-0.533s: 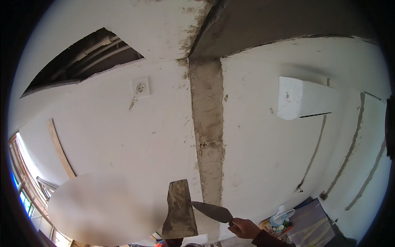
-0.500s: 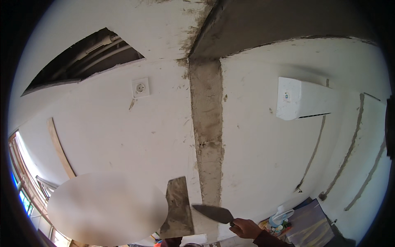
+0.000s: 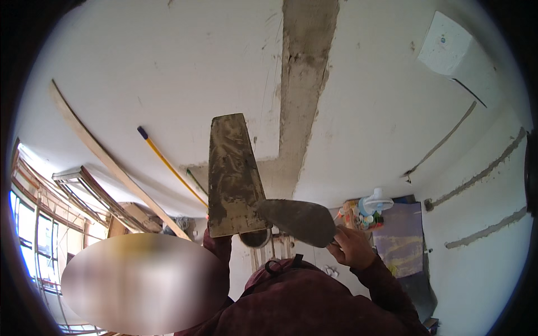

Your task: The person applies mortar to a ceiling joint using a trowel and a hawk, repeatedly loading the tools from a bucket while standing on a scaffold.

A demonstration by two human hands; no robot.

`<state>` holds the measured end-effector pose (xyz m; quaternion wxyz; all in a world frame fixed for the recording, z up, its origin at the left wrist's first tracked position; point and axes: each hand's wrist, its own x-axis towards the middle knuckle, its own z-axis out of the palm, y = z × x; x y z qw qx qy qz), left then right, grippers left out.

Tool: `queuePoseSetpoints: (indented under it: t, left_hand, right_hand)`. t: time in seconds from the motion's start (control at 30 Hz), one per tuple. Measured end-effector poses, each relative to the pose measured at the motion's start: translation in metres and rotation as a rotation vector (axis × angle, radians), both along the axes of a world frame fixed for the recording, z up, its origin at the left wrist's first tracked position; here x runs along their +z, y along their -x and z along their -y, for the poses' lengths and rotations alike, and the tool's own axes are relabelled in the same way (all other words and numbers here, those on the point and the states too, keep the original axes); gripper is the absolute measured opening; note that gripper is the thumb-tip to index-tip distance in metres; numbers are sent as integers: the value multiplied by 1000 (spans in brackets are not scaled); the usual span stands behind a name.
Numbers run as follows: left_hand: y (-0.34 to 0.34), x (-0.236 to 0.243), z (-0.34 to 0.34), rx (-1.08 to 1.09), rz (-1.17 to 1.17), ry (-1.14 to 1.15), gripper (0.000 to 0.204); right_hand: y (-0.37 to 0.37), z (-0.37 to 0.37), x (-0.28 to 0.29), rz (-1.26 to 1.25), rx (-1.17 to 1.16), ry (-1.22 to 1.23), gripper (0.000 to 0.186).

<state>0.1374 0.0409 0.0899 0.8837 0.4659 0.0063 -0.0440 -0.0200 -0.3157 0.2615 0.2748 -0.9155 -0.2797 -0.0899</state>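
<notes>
A long, flat plasterer's hawk, smeared with wet grey-brown mortar, is held up in front of me. My left hand is mostly hidden under its near end, where my dark red left sleeve comes up, so the grip itself barely shows. My right hand is closed round the handle of a trowel with a broad, rounded grey blade. The blade's tip overlaps the hawk's near right edge; whether they touch I cannot tell. Beyond them, a grey mortar strip runs down the white wall and branches left near its foot.
At left, a long wooden plank and a yellow pole lean on the wall, near wooden frames. A white box-shaped appliance hangs at upper right. Below are cluttered items and a purple-grey board. A blurred oval hides the lower left.
My view has tilted downward, bringing my torso and the foot of the wall into sight. Hawk and trowel sit higher in the picture, and the trowel blade now overlaps the hawk's near edge.
</notes>
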Motion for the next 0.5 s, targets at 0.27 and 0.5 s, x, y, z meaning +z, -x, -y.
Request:
queuePoseSetpoints:
  t: [0.27,0.5]
  left_hand:
    - [80,-58,-46,1,-266,160,34]
    - [152,-98,-95,116,-470,183,34]
  right_hand:
    - [-58,-42,-103,-72,37,-102,22]
    - [-106,-73,-178,-833,-188,-224,32]
